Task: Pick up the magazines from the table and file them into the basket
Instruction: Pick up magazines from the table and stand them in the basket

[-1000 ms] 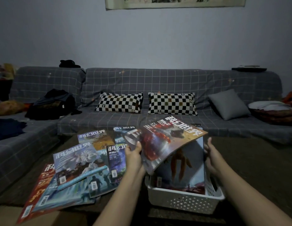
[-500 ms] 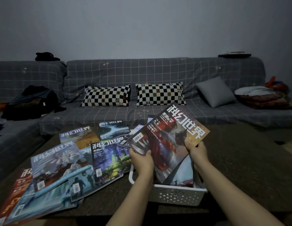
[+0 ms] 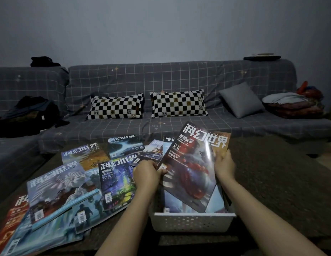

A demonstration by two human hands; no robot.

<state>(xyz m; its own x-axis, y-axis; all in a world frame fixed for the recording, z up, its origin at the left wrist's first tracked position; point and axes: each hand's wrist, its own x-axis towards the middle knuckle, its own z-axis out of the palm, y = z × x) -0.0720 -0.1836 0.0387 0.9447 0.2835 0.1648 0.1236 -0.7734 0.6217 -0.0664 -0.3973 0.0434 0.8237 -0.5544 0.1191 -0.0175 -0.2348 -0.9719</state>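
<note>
A red-covered magazine (image 3: 193, 163) stands tilted, its lower end down inside the white perforated basket (image 3: 192, 222). My left hand (image 3: 147, 171) grips its left edge and my right hand (image 3: 223, 164) grips its right edge. Other magazines stand in the basket behind it, mostly hidden. Several more magazines lie fanned across the table to the left, among them a purple-blue one (image 3: 117, 181) beside the basket and a pale blue one (image 3: 59, 189) nearer the left edge.
The dark table (image 3: 281, 182) runs on to the right of the basket. Behind it stands a grey checked sofa (image 3: 179, 78) with two black-and-white cushions (image 3: 115, 106), a grey cushion (image 3: 240, 99), and piled clothes (image 3: 26, 115) at the left.
The red magazine has turned from nearly flat over the basket to steeply tilted and gone lower into it. Both hands have come closer together on its edges. The view has tipped downward.
</note>
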